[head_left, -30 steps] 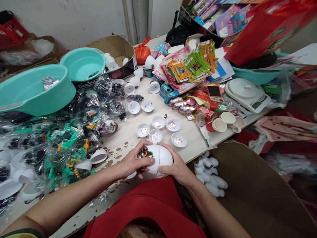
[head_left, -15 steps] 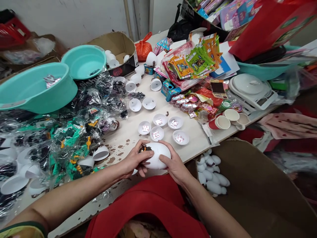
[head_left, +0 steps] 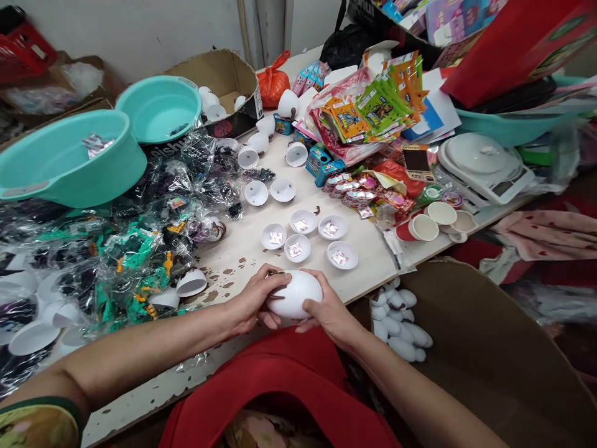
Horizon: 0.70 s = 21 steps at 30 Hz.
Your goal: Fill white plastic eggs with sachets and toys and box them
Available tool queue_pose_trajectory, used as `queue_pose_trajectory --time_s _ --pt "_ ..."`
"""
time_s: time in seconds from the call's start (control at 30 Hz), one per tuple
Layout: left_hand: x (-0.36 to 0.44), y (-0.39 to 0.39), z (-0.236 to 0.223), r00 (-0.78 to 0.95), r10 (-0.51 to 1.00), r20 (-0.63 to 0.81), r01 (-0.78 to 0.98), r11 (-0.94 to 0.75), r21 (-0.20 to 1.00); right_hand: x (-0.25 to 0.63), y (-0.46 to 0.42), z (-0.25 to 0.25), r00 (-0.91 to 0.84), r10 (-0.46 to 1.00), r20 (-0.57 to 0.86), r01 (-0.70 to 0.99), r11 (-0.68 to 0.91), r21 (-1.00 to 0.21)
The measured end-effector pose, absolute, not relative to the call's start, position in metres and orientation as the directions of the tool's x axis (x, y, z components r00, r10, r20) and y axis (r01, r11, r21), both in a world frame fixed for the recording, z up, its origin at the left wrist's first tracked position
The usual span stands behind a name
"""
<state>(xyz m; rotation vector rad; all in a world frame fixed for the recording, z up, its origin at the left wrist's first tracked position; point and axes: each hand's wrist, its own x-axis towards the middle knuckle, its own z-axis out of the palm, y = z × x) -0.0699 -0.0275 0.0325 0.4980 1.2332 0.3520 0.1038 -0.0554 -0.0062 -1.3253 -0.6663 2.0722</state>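
A white plastic egg (head_left: 295, 292) sits between both my hands at the near edge of the worn wooden table (head_left: 368, 274). My left hand (head_left: 254, 298) wraps its fingers round the egg's left end. My right hand (head_left: 326, 308) grips the right end from below and behind. The egg looks closed, with only a thin dark sliver showing at its top left. Just beyond it stand several white egg halves (head_left: 297, 247), each with a small foil packet inside.
Bagged toy parts (head_left: 140, 249) pile up on the left beside two teal basins (head_left: 69, 158). More empty egg halves (head_left: 255, 193), snack packets (head_left: 368, 112), paper cups (head_left: 425, 227) and a white scale (head_left: 482, 165) crowd the far side. A cardboard box (head_left: 466, 348) with finished eggs (head_left: 401, 330) sits at my right.
The two egg halves came together over the dark toy, which showed at the egg's left end before and is hidden now. My hands stayed at the table's near edge.
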Motion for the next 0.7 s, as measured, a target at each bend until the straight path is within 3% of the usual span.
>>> queue_pose_trajectory --time_s 0.17,0.27,0.37,0.5,0.6,0.7 --pt "-0.074 -0.006 0.013 0.359 0.659 -0.66 0.068 0.688 0.723 0.104 -0.043 -0.02 -0.341 0.597 -0.727 -0.298 -0.802 -0.518" --pt "-0.076 -0.001 0.009 0.371 0.637 -0.675 0.114 0.69 0.714 0.105 -0.04 -0.021 -0.418 0.561 -0.714 -0.273 -0.828 -0.491" --pt "-0.071 -0.011 0.009 0.273 0.595 -0.756 0.073 0.771 0.633 0.102 -0.045 -0.02 -0.366 0.572 -0.734 -0.147 -0.814 -0.562" --pt "-0.06 -0.031 0.009 0.142 0.627 -0.766 -0.017 0.775 0.632 0.099 -0.053 -0.016 -0.263 0.612 -0.746 -0.117 -0.788 -0.605" --pt "-0.06 -0.033 0.01 0.198 0.731 -0.653 -0.002 0.666 0.746 0.108 -0.051 -0.009 -0.325 0.646 -0.691 -0.127 -0.754 -0.644" --pt "-0.067 -0.025 0.016 0.32 0.846 -0.427 -0.016 0.456 0.89 0.123 -0.044 -0.001 -0.308 0.822 -0.479 -0.085 -0.526 -0.846"
